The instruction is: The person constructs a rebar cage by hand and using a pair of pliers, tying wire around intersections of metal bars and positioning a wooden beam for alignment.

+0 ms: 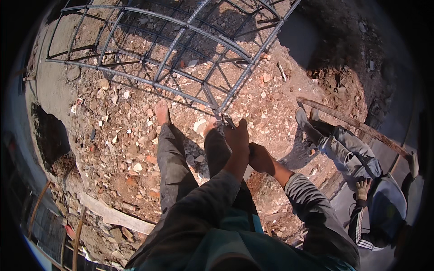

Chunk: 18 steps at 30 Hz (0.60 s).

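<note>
A worker's right hand is raised near the left wrist while the left hand reaches to the near corner of a steel rebar cage; whether either hand's fingers are clamped or apart cannot be told. The cage extends over broken rubble ahead of a bare left foot. At right, a co-worker is beside a wooden plank.

Standing w/ bare feet apart, slanting L arm & R arm inward. Reaching farther fwd w/ L hand – bent, w/ hidden palm. Holding R hand curled just by L wrist – w/ inner side out of sight.
</note>
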Tool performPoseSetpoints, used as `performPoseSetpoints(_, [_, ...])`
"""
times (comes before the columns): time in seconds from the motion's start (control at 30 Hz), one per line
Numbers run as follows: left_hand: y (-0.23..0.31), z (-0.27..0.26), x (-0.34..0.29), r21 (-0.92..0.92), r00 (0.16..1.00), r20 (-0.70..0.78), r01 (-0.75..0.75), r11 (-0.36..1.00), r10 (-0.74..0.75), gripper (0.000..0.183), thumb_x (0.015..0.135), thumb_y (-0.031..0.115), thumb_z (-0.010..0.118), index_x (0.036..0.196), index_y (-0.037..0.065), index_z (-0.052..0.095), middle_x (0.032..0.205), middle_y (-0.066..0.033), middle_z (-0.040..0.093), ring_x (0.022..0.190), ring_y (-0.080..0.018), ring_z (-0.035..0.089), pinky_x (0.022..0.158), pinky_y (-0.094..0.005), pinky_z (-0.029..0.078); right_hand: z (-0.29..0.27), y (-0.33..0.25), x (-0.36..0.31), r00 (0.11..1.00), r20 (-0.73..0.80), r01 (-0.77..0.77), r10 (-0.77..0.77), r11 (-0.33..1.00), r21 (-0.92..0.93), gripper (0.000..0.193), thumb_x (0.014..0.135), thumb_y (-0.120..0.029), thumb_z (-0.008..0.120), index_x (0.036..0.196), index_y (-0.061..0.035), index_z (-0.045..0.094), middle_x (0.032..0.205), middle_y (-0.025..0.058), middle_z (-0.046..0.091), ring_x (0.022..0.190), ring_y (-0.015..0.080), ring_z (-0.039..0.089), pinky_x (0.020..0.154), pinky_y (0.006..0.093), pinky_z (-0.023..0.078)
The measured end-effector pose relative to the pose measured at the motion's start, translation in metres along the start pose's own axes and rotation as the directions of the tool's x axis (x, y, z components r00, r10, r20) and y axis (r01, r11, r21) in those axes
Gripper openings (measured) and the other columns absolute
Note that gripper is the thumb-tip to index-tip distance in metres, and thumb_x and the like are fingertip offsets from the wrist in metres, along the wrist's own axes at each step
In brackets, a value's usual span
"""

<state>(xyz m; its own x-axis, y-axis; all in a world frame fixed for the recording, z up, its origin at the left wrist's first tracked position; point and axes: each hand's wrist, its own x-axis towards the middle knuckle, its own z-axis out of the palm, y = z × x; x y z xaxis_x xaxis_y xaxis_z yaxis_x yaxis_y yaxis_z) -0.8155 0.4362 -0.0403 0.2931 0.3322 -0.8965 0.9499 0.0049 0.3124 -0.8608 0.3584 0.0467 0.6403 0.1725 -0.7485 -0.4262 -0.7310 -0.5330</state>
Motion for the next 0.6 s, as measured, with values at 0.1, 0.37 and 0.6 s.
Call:
performPoseSetpoints(0.1, [0.011, -0.004, -0.006, -0.522, 0.901, 0.392, 0.386, 0.761, -0.188, 0.027, 0.086, 0.029, 0.064, 0.086, 0.004, 0.053, 0.072, -0.0049, 0.054, 0.062, -0.0197, 0.055, 0.061, -0.037, 0.048, -0.027, -0.014, 0.0, 0.969, -0.183, -0.217, 0.167, 0.929, -0.301, 0.042, 0.08, -0.022, 0.07, 0.107, 0.0051, 0.052, 0.096, 0.0257, 0.062, 0.087, 0.0403, 0.064, 0.075, 0.0446, 0.05])
performPoseSetpoints(0.37, [0.002, -0.062, 0.005, -0.557, 0.671, 0.742, 0.62, 0.552, -0.005, 0.036, 0.093, 0.044, 0.057, 0.098, 0.008, 0.056, 0.071, -0.0003, 0.053, 0.064, -0.0161, 0.056, 0.063, -0.0356, 0.05, 0.012, -0.051, -0.018, 0.931, 0.17, -0.36, 0.323, 0.743, 0.565, 0.058, 0.083, -0.019, 0.069, 0.128, 0.0009, 0.04, 0.099, 0.0164, 0.057, 0.079, 0.0269, 0.06, 0.07, 0.04, 0.05])
performPoseSetpoints(0.6, [-0.003, -0.061, -0.012, -0.437, 0.733, 0.68, 0.395, 0.808, 0.009, 0.015, 0.091, 0.02, 0.058, 0.084, 0.009, 0.052, 0.063, 0.0018, 0.045, 0.055, -0.0114, 0.047, 0.055, -0.0323, 0.043, 0.073, -0.027, -0.046, 0.963, -0.217, -0.129, 0.16, 0.98, 0.152, 0.063, 0.086, -0.011, 0.06, 0.141, -0.0005, 0.03, 0.136, 0.0206, 0.04, 0.116, 0.0352, 0.047, 0.096, 0.0429, 0.042])
